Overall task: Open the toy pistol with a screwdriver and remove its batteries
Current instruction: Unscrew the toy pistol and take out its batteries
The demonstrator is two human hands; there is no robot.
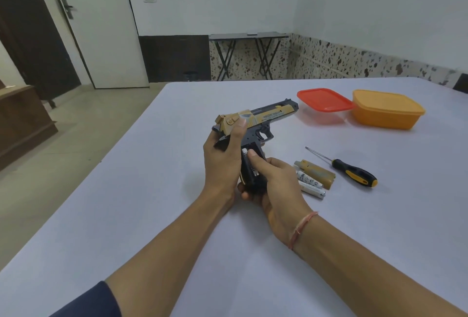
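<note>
One pistol (pixel 268 115), two loose batteries (pixel 310 180), one screwdriver (pixel 354 172), two containers (pixel 387 114)

**Colours on my feed**

I see a gold-and-black pistol (pixel 268 114), a black-and-yellow screwdriver (pixel 354 173), silver batteries (pixel 310 182), a tan cover (pixel 319 173), a red lid (pixel 324 100) and an orange box (pixel 387 111). The table (pixel 177 215) is pale lilac-white. The sleeve (pixel 88 301) is navy, the wrist thread (pixel 302 228) pink, the skirting (pixel 354 61) brown-speckled.

Just right of your pistol (pixel 268 114), the batteries (pixel 311 183), cover (pixel 319 173) and screwdriver (pixel 354 173) crowd together. Beyond them stand the red-lidded box (pixel 324 100) and orange box (pixel 387 111). You have bare table (pixel 121 190) on your left.
</note>
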